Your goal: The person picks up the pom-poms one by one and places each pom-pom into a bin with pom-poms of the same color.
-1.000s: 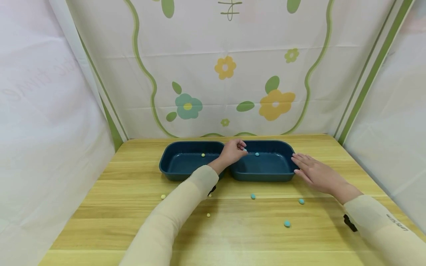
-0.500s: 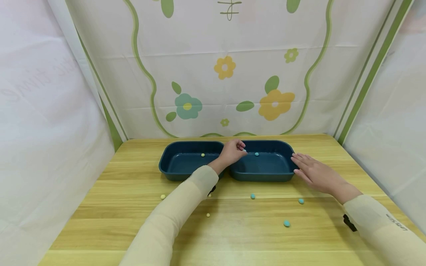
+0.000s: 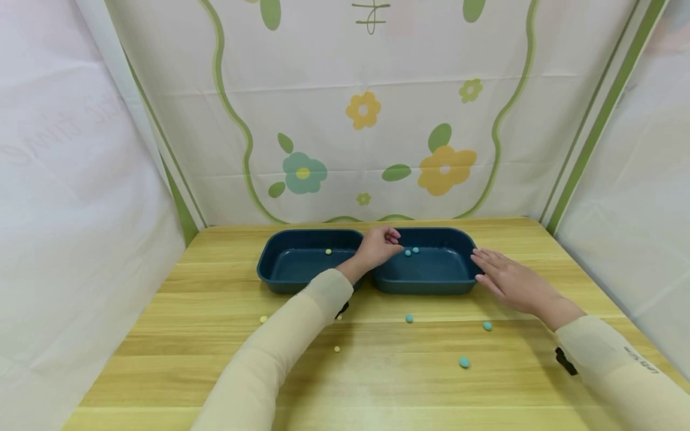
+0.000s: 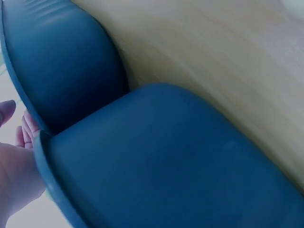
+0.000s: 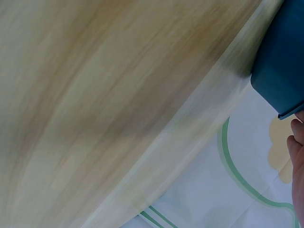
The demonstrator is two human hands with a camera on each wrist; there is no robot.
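My left hand [image 3: 377,246] hangs over the inner end of the right dark-blue tray [image 3: 426,287]. Its thumb and loosely bent fingers stand apart, with nothing between them. Just past the fingertips, two small light-blue balls [image 3: 407,253] lie on that tray's floor. Straight fingers of my right hand [image 3: 512,281] rest at the outer end of the same tray; in the right wrist view its fingertips [image 5: 297,129] are right at the tray rim. The left dark-blue tray [image 3: 302,288] has a small yellow ball [image 3: 328,252] in it and is partly covered by my left wrist.
On the wooden table [image 3: 377,389] in front of the trays lie several light-blue pieces, one blue piece [image 3: 464,363] nearest me. Several small yellow pieces lie further left, such as a yellow piece [image 3: 263,319]. A patterned cloth [image 3: 361,137] hangs behind the trays.
My left hand has let go of the light-blue ball at its fingertips; it now lies in the right tray beside the other one. My right hand has stayed in place.
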